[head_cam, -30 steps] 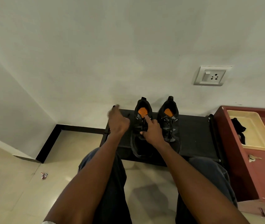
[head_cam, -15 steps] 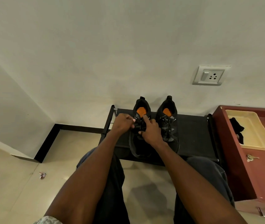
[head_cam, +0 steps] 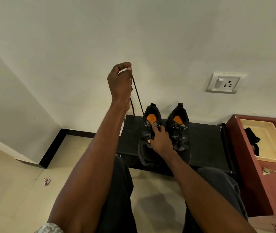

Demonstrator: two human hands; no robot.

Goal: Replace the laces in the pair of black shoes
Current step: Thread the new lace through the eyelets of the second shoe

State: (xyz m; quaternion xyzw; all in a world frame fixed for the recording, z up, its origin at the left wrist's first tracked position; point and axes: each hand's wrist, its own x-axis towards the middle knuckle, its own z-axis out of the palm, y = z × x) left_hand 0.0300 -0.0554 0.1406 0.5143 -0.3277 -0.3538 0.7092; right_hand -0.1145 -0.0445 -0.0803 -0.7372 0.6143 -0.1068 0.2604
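Two black shoes with orange insoles stand side by side on a low black rack point(head_cam: 204, 142) against the wall. My left hand point(head_cam: 120, 81) is raised high above the left shoe point(head_cam: 144, 153) and pinches a black lace point(head_cam: 138, 96). The lace runs taut from that hand down to the shoe's top eyelets, and its free end hangs beside my wrist. My right hand point(head_cam: 160, 140) rests on the left shoe's tongue, index finger stretched toward the orange insole and thumb against the lacing. The right shoe point(head_cam: 179, 130) is laced and nothing touches it.
A red-brown cabinet point(head_cam: 245, 165) stands at the right, bearing a yellow tray point(head_cam: 275, 142) with a black item inside and keys point(head_cam: 267, 170) in front. A wall socket point(head_cam: 224, 83) is above the rack. A small wrapper point(head_cam: 47, 181) lies on the tiled floor at left. My knees are below the rack.
My left hand came in to the left shoe's lacing, took hold of the lace, then rose well above the shoe, drawing the lace out. My right hand stayed on the tongue.
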